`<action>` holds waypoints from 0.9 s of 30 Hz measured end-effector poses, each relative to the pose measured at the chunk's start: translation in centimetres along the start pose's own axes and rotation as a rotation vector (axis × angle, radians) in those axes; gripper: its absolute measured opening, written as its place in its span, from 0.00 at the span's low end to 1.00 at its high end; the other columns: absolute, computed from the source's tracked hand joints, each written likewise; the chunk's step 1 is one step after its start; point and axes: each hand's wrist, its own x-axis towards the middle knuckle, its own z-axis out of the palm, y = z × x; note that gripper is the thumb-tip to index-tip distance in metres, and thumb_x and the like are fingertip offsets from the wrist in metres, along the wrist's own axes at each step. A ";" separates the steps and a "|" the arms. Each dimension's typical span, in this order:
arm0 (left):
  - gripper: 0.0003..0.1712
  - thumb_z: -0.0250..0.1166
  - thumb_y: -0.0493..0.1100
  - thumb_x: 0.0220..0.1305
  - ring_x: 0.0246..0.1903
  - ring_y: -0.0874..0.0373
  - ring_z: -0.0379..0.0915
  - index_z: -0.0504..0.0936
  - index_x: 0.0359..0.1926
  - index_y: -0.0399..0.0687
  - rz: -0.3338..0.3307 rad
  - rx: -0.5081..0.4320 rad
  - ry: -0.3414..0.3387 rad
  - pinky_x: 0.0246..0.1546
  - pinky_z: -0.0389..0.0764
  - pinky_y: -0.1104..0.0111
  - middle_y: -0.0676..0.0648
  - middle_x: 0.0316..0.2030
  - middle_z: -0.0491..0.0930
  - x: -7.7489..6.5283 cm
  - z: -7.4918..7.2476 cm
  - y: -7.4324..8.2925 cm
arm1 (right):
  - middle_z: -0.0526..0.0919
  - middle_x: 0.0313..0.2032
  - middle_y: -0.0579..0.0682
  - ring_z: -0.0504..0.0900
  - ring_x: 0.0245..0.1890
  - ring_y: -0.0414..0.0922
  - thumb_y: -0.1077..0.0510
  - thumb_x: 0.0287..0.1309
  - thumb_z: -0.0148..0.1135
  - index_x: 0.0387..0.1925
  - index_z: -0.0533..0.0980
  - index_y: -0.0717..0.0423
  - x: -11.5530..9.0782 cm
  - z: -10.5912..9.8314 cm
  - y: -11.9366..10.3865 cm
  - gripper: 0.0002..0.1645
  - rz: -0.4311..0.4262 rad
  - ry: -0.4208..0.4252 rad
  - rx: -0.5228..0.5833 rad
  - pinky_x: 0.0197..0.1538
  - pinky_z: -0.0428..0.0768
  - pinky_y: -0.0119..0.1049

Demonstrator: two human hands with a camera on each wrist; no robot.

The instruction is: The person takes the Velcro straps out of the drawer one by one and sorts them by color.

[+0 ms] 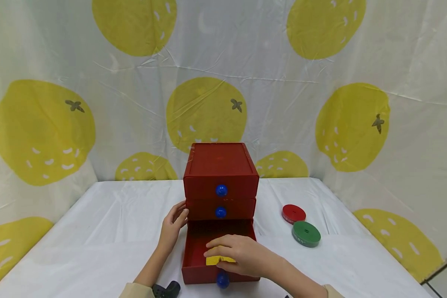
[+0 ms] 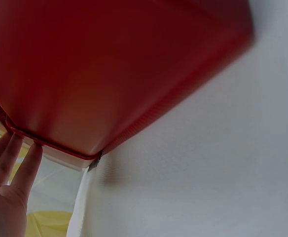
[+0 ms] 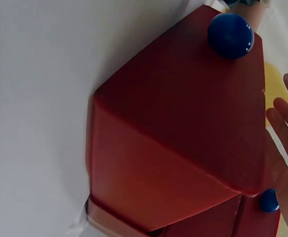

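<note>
A red cabinet (image 1: pixel 220 161) has three stacked drawers with blue knobs, and its bottom drawer (image 1: pixel 193 252) is pulled out. Inside that drawer lies a yellow item (image 1: pixel 213 260), partly hidden by my right hand (image 1: pixel 242 255). This hand hovers over the drawer's front part, fingers spread and slightly bent, and the right wrist view shows nothing between them. My left hand (image 1: pixel 173 225) is at the cabinet's left side, around the height of the middle drawer (image 1: pixel 203 210). In the left wrist view its fingertips (image 2: pixel 33 158) touch the red edge.
To the right of the cabinet, a red roll (image 1: pixel 293 213) and a green roll (image 1: pixel 306 234) lie close together on the white cloth (image 1: pixel 134 215). A black object (image 1: pixel 167 289) is by my left wrist. Behind stands a curtain (image 1: pixel 268 103) printed with yellow fruit.
</note>
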 end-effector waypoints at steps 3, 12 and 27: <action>0.24 0.53 0.51 0.65 0.54 0.52 0.71 0.68 0.59 0.49 -0.008 -0.001 0.001 0.49 0.78 0.63 0.43 0.57 0.71 0.0 0.0 0.0 | 0.77 0.54 0.44 0.75 0.54 0.38 0.52 0.54 0.62 0.54 0.72 0.44 0.1 0.0 0.4 0.24 0.091 -0.037 0.029 0.53 0.76 0.31; 0.24 0.53 0.51 0.65 0.56 0.50 0.69 0.67 0.60 0.50 -0.022 -0.007 -0.006 0.50 0.77 0.62 0.43 0.58 0.70 0.1 0.0 -0.1 | 0.70 0.60 0.44 0.70 0.59 0.41 0.50 0.56 0.59 0.59 0.68 0.42 0.1 0.3 1.4 0.28 0.262 -0.186 0.081 0.57 0.74 0.37; 0.24 0.53 0.50 0.65 0.57 0.51 0.68 0.67 0.60 0.48 -0.022 -0.025 -0.014 0.51 0.76 0.62 0.43 0.58 0.70 0.0 -0.1 0.2 | 0.72 0.57 0.36 0.69 0.60 0.40 0.48 0.53 0.61 0.52 0.73 0.32 -0.3 1.4 2.7 0.22 0.459 -0.349 0.270 0.58 0.73 0.38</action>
